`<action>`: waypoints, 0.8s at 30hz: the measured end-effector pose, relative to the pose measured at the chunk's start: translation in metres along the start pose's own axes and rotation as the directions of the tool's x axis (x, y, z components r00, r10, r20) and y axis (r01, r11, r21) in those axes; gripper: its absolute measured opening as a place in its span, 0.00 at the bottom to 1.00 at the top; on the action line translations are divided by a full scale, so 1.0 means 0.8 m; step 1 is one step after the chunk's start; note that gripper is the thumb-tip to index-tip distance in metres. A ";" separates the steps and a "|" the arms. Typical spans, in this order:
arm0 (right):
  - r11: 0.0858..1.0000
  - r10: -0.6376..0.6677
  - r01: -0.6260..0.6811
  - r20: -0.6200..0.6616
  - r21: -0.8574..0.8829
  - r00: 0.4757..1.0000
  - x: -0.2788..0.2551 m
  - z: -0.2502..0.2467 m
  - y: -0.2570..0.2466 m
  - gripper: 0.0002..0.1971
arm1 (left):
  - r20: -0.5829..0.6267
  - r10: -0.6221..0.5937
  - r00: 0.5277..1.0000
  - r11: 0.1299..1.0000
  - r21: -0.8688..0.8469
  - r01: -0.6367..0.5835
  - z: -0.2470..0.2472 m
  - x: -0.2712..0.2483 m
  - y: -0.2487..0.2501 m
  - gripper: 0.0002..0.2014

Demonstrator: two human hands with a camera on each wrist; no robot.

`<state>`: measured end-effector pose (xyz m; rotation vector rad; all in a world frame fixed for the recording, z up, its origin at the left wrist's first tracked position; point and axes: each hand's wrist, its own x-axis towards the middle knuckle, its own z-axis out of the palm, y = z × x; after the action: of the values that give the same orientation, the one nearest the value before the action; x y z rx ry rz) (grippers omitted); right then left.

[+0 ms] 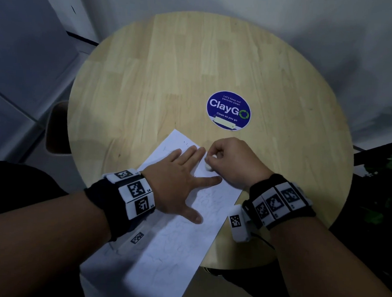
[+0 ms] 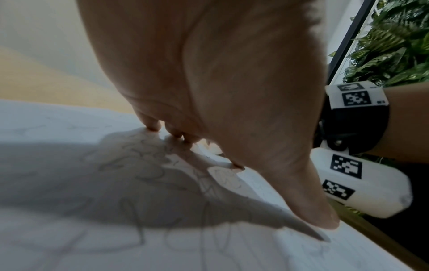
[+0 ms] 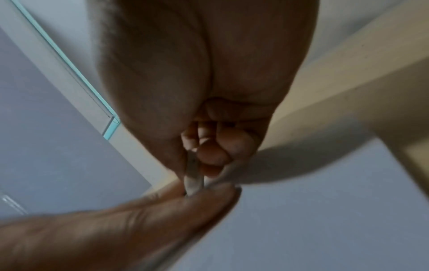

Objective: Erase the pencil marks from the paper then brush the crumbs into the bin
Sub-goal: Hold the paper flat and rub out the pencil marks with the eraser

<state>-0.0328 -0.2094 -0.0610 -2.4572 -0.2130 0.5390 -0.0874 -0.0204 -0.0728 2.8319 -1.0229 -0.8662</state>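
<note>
While the left hand (image 1: 175, 181) lies flat with fingers spread across the paper (image 1: 163, 248), the right hand (image 1: 230, 161) curls its grip tightly round a small white eraser (image 1: 207, 166), whose tip touches the sheet just beside the left index finger. In the right wrist view the eraser (image 3: 192, 176) sits clamped between the thumb and the curled fingers (image 3: 213, 154). The left hand's grip is spread apart, holding nothing, and only presses the sheet down; in the left wrist view its fingertips (image 2: 325, 218) meet the paper (image 2: 69, 238) and cast a broad shadow.

The paper is a white sheet lying slantwise at lower centre of the head view, on a round pale wooden tabletop (image 1: 171, 80), its lower end hanging past the near edge. Faint grey pencil scribbles (image 1: 177, 237) cover most of it; they show more clearly under the palm in the left wrist view.

A round blue sticker (image 1: 228, 110) reading "ClayGo" sits on the tabletop just above the right hand. No container shows in any view.
</note>
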 end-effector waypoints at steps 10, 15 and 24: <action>0.999 0.038 -0.034 -0.124 0.030 0.992 0.002 0.020 -0.005 0.06 | -0.009 0.000 1.000 1.000 0.008 0.000 0.002 0.002 -0.001 0.54; 0.999 0.048 -0.049 -0.281 0.003 0.959 0.006 0.021 0.000 0.05 | 0.016 -0.015 1.000 1.000 -0.018 0.016 0.000 0.002 0.001 0.56; 0.999 0.024 -0.029 -0.190 -0.024 0.982 0.005 0.015 -0.005 0.07 | 0.017 -0.012 1.000 1.000 -0.025 0.012 0.001 0.003 -0.001 0.56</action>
<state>-0.0339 -0.1989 -0.0686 -2.5215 -0.1103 0.3118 -0.0857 -0.0212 -0.0748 2.8179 -0.9903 -0.8992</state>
